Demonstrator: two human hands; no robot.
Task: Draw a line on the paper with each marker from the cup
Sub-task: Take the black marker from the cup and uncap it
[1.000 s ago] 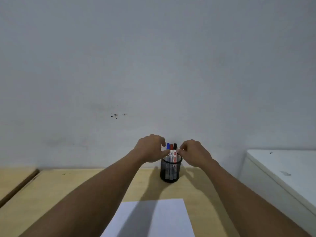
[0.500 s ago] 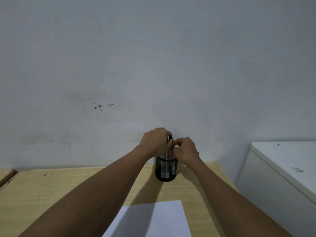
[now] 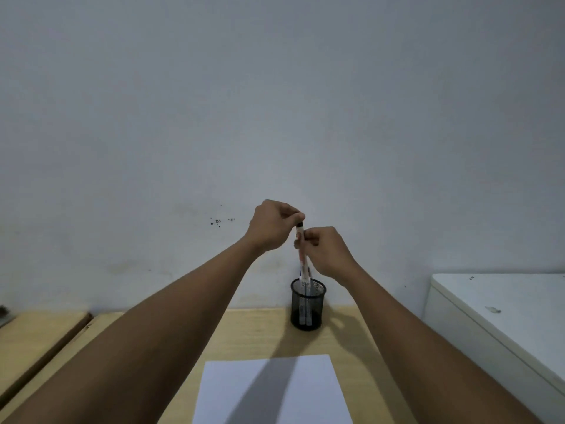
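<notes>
Fingertips [image 3: 298,216] of the left hand [image 3: 269,223] pinch shut on the black cap end of a white-barrelled marker [image 3: 301,246], held upright above the black wire-mesh cup [image 3: 308,304]. Right hand [image 3: 325,250] curls closed round the same barrel just below, thumb and forefinger on it. Marker's lower end sits just over the cup rim, whether clear of it or not, cannot tell. At least two more markers stand in the cup; a blue cap [image 3: 301,272] peeks out, other colours too small to read. Cup stands near the far edge of the pale wooden desk [image 3: 250,335], toward its right side. White sheet of paper [image 3: 275,390] lies at the near edge, blank where visible, partly shadowed by the arms.

Step, by my reading: first marker out of the cup, cap about to come off. Next move probably calls for pulling the hands apart along the barrel, then bringing the tip down and back to the paper, well apart from the cup. Watch for knocking the light cup over.
</notes>
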